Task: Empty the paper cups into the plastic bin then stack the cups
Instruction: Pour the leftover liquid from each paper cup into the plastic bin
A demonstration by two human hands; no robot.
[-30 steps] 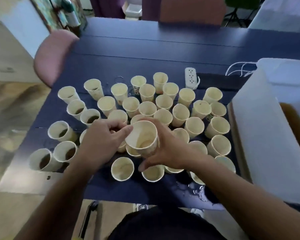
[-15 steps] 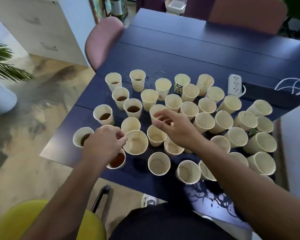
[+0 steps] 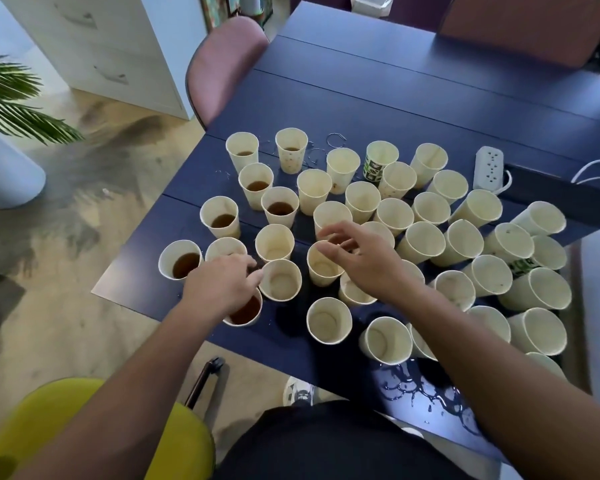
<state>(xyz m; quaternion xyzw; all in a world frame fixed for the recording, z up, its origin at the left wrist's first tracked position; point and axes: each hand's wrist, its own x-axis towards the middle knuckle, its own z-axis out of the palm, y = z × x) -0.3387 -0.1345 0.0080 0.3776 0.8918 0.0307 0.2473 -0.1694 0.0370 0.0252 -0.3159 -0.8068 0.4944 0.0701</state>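
Left hand (image 3: 222, 287) sits low over the near-left cups, fingers curled down onto the rim of a cup w/ brown liquid (image 3: 245, 311); the hand covers most of that cup, so only its near rim and some liquid show, and the grip looks like a pinch but can't be fully confirmed. Right hand (image 3: 362, 263) hovers above the middle of the group, fingers spread and loosely bent, holding nothing; its fingertips (image 3: 323, 233) hang over an empty cup (image 3: 323, 265) w/o clearly touching it. Just right of the left hand stands another empty cup (image 3: 280, 280), upright, mouth up. All the cups stand w/ long axis vertical, mouths up; those at the right edge look tilted outward, prob. wide-angle lens. Cups w/ liquid cluster on the left side: one at the far left (image 3: 181, 259), others behind it (image 3: 220, 216), (image 3: 279, 206), (image 3: 256, 181). Rest look empty, incl. one w/ a green print (image 3: 378, 161). They crowd a dark blue table (image 3: 395, 98). A wet spill (image 3: 420, 386) shines at the near edge, under the right forearm. A white power strip (image 3: 488, 168) lies behind the cups. At the right edge a pale shape is cut off; can't tell what it is. Pink chair (image 3: 222, 60) at far left of table, yellow chair (image 3: 94, 427) near left.
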